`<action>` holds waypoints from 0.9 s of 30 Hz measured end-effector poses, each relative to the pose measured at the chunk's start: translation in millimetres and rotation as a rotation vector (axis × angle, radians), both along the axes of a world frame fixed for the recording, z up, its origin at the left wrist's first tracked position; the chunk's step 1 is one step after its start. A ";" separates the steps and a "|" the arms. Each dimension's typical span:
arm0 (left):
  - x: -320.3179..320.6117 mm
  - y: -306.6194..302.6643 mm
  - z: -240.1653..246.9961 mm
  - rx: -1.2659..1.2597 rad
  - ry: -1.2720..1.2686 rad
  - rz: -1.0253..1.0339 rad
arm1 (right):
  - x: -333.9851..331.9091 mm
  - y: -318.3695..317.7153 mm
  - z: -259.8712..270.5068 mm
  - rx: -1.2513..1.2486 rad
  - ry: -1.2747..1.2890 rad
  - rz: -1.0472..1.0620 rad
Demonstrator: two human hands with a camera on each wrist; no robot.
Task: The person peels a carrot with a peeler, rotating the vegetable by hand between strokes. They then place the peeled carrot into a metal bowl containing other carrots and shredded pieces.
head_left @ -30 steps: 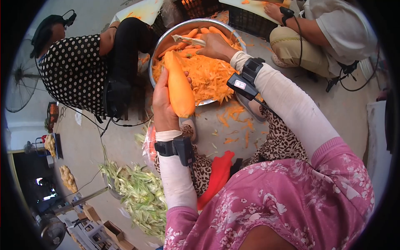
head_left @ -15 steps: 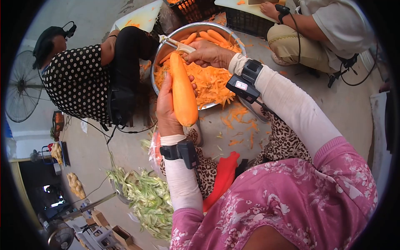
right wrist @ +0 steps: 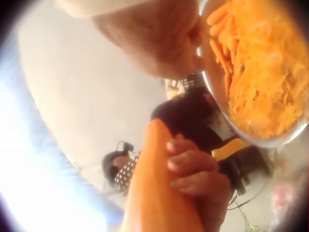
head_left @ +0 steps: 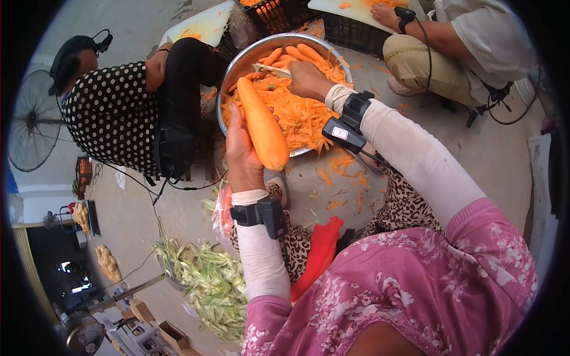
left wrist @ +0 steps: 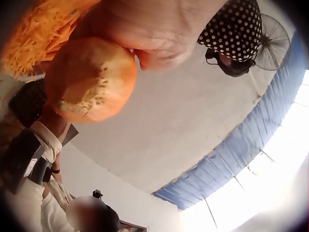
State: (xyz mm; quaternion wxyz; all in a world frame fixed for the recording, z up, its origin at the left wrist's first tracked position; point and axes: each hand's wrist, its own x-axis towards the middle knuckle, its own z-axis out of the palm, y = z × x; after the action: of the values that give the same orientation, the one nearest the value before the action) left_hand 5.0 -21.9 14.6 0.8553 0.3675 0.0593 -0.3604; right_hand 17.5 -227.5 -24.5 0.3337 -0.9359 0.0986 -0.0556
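Observation:
My left hand (head_left: 242,151) grips a thick orange carrot (head_left: 261,127), its narrow end tilted up toward the basin. In the left wrist view its broad blunt end (left wrist: 91,82) faces the camera, and fingers (right wrist: 193,164) curl round its side in the right wrist view. My right hand (head_left: 310,80) holds a pale-handled peeler (head_left: 270,70) over the basin, just beyond the carrot's tip. Below both hands sits a round metal basin (head_left: 236,70) with orange peelings (head_left: 306,121) and several slimmer carrots (head_left: 309,52).
Two people sit close by, one in a dotted top (head_left: 110,113) at left, one in a white shirt (head_left: 493,41) at right, each near a cutting board (head_left: 205,26). Scraps lie on the floor (head_left: 380,95). A pile of green husks (head_left: 214,285) and a red cloth (head_left: 317,246) are nearer me.
The peeler went from over the basin back to the carrot's upper end, then away over the basin again. The carrot has shifted slightly right and leans more.

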 end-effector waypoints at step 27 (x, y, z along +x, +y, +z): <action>12.0 -6.1 5.1 0.143 -0.210 0.175 | -84.8 26.2 43.0 1.758 0.204 0.329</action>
State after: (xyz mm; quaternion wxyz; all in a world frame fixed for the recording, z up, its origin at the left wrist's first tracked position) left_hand 17.1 -28.0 19.7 0.8565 0.4565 0.0269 -0.2392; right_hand -67.2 -201.3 18.5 0.9226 -0.3454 -0.0007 0.1716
